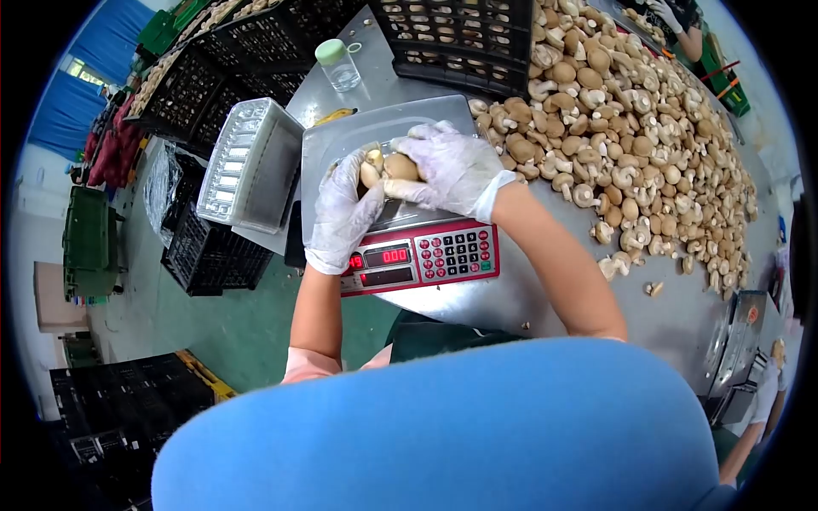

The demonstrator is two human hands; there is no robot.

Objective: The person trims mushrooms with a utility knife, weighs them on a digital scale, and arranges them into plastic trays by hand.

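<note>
Over the metal plate [341, 136] of a red scale [460, 255], both my gloved hands close around a few brown mushrooms [400, 168]. My left hand [345, 204] wraps the mushrooms from the left, its fingers curled. From the right, my right hand [447, 166] cups them with bent fingers. The hands hide part of the mushrooms and whatever lies beneath them. Red digits light up on the scale's display. Right of the scale spreads a large pile of mushrooms [630, 128].
A stack of clear plastic trays [256, 162] stands left of the scale. Behind it are a bottle with a green lid [341, 68] and black crates [460, 43]. Co-workers' gloved hands show at top right [665, 13] and lower right [767, 392].
</note>
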